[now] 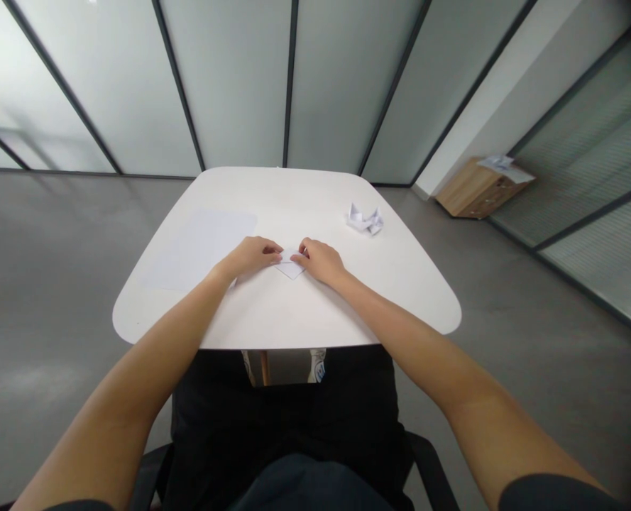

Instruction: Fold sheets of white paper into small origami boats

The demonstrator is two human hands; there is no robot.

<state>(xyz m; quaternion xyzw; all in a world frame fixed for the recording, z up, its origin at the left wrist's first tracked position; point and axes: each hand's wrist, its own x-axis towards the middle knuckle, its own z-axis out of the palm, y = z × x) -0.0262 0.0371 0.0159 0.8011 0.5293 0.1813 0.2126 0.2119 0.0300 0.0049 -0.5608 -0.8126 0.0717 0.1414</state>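
A small folded piece of white paper [292, 270] lies on the white table in front of me, its pointed corner toward me. My left hand [256, 254] grips its left side, thumb and fingers pinched at the edge. At its right side my right hand [319, 260] pinches the paper too, with the fingers curled. The two hands partly cover the far portion of the paper, so its full shape is hidden.
Flat white sheets [198, 245] lie on the table's left half. A folded white paper figure [365, 220] stands at the right. The table [294, 319] has rounded corners. Beyond it are a frosted glass wall and a wooden cabinet [480, 188] with papers on top.
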